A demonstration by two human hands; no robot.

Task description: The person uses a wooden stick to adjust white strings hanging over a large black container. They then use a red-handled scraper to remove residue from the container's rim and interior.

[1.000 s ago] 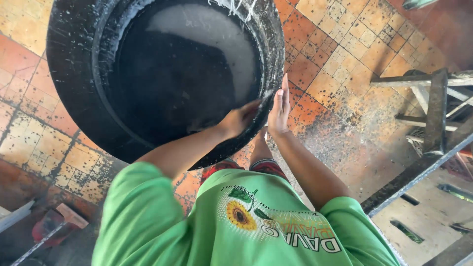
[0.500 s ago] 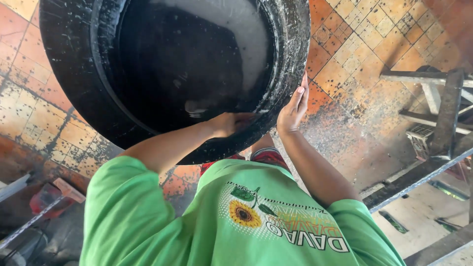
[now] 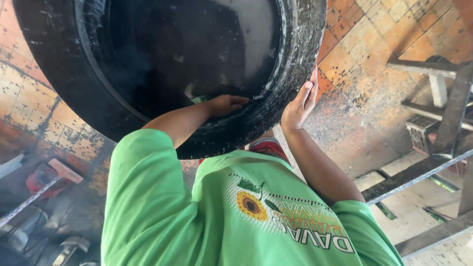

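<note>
A big black tyre point(image 3: 64, 74) stands on edge in front of me, its wet, whitish-streaked tread point(image 3: 305, 39) to the right. My left hand point(image 3: 224, 104) reaches inside the opening and curls over the inner rim; a small pale green scrap point(image 3: 196, 98) shows just beside its fingers. My right hand point(image 3: 299, 104) lies flat against the tyre's outer tread, fingers stretched upward. My green shirt with a sunflower print point(image 3: 251, 206) fills the bottom of the view.
Orange tiled floor point(image 3: 374, 44), stained dark, lies under the tyre. A metal frame of bars and steps point(image 3: 443, 123) stands at the right. A red tool with a long handle point(image 3: 44, 177) and other gear lie at the lower left.
The tyre now fills more of the view. My left hand has gone from the outer edge to inside the rim. My right hand has slid up along the tread.
</note>
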